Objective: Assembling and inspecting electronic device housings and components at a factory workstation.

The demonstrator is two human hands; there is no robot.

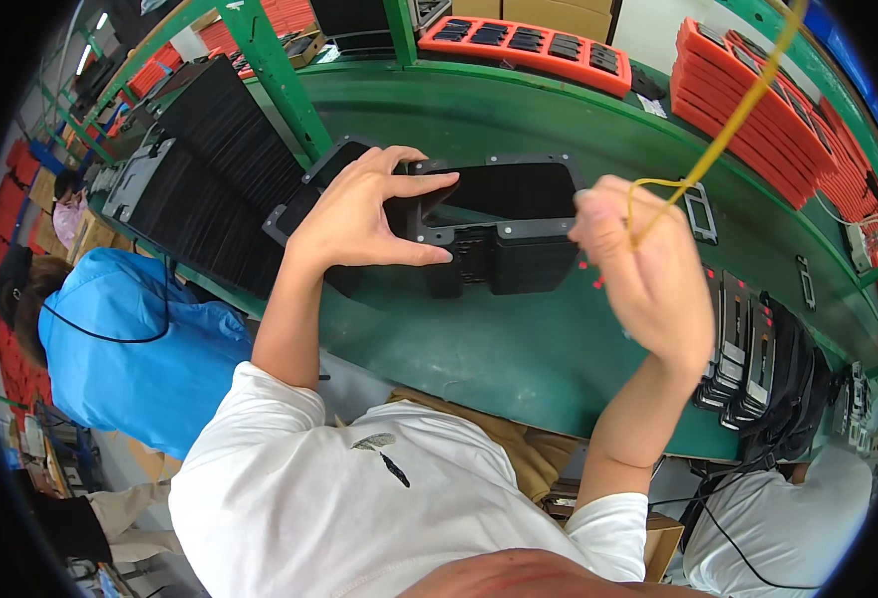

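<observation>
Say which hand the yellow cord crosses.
The right hand, by the black case: the yellow cord loops across it. No cord crosses the left hand, at the case's left end.

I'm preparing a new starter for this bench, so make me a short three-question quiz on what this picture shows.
1. Multiple choice: of these, which is the left hand nearest to?
A) the orange trays
B) the black case
C) the silver-edged devices

2. True or false: the co-worker in blue is to the left of the person whose hands are at the black case.

3. Fill in the blank: the cord that comes down to the right hand is coloured ____.

Key: 1. B; 2. True; 3. yellow.
</observation>
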